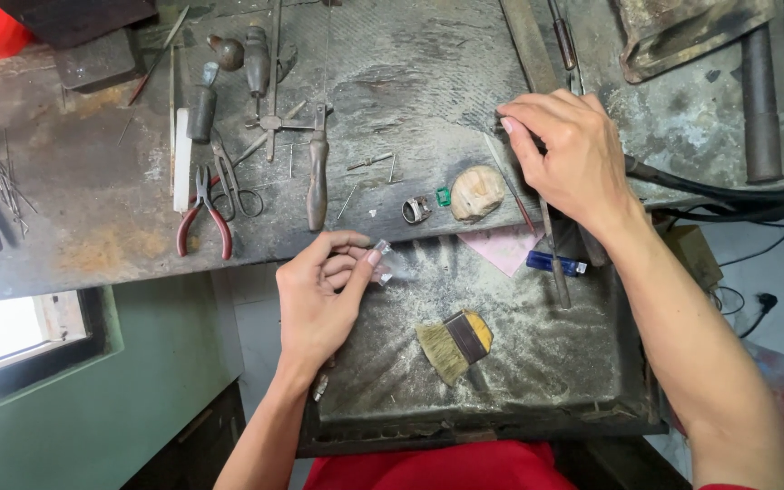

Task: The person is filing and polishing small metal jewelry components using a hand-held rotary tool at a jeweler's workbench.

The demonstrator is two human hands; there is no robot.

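My left hand [324, 290] holds a small clear plastic bag [382, 265] pinched between thumb and fingers, just over the front edge of the dark worn workbench [428, 82]. My right hand [566, 150] rests on the bench at the right, fingers closed on a dark thin tool handle [506, 125] with a black cable [710, 189] running off to the right. Between the hands lie a silver ring [416, 210], a small green stone [443, 196] and a tan lump [475, 191].
Red-handled pliers [203, 216], scissors [233, 177], a wood-handled tool [318, 181] and several other tools lie at the bench's left. Below, a dusty tray [537, 363] holds a flat brush [455, 343], pink paper [505, 247], a blue lighter [555, 264] and a file [555, 263].
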